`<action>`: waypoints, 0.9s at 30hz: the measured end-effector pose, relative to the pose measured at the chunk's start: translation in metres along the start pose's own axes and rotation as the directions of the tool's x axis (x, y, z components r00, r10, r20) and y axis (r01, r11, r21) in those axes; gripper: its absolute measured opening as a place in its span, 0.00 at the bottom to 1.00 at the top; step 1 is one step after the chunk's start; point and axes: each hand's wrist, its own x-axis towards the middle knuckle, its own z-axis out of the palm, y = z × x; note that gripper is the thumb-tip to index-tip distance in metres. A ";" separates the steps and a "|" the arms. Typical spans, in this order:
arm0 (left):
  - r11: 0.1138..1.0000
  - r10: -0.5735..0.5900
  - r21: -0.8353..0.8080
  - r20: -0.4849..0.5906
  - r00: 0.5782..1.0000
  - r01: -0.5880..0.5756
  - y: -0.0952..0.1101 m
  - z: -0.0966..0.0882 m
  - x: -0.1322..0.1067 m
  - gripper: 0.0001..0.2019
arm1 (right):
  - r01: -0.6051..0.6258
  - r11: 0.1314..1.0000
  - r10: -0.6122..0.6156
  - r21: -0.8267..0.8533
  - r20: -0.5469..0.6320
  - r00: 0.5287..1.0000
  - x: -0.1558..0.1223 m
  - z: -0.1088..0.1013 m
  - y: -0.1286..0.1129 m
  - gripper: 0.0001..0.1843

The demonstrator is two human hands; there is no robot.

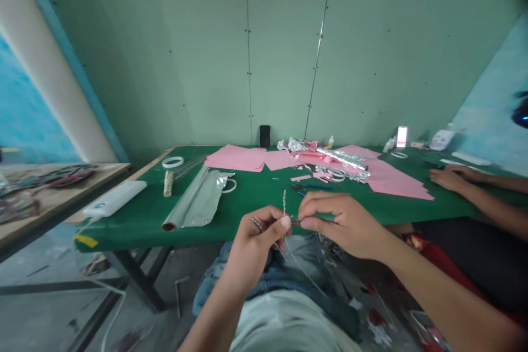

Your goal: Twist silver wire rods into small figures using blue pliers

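My left hand (256, 237) and my right hand (342, 223) meet in front of the green table (256, 190), above my lap. Both pinch a thin foil-wrapped wire piece (284, 204) whose silver end sticks up between my thumbs. A finer wire trails down from the pinch toward my jeans. Fingers of both hands are closed around the piece.
On the table lie an unrolled foil roll (197, 203), pink paper sheets (237, 157), crumpled foil (340, 160), a tape ring (172, 162), a white power bank (115, 199) and a black phone (264, 136). Another person's hands (449, 177) rest at the right. A second table stands to the left.
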 end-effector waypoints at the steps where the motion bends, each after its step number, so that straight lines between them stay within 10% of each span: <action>1: 1.000 -0.014 -0.012 0.017 1.000 0.014 -0.001 -0.001 0.000 0.15 | 0.000 1.000 -0.001 0.018 0.012 1.000 0.000 0.000 0.002 0.10; 10: 0.997 -0.039 0.063 0.005 0.999 0.039 0.005 0.007 -0.001 0.17 | 0.059 0.946 -0.091 -0.319 -0.086 0.992 -0.002 -0.023 -0.002 0.11; 21: 0.998 0.037 0.044 -0.023 0.999 -0.036 0.001 0.009 -0.004 0.15 | 0.433 0.357 -0.484 -0.828 0.232 0.844 0.014 -0.016 -0.011 0.12; 27: 0.998 0.049 -0.029 -0.048 0.998 -0.051 -0.002 0.011 -0.005 0.14 | 0.386 0.434 -0.455 -0.814 0.171 0.874 0.008 -0.012 -0.005 0.10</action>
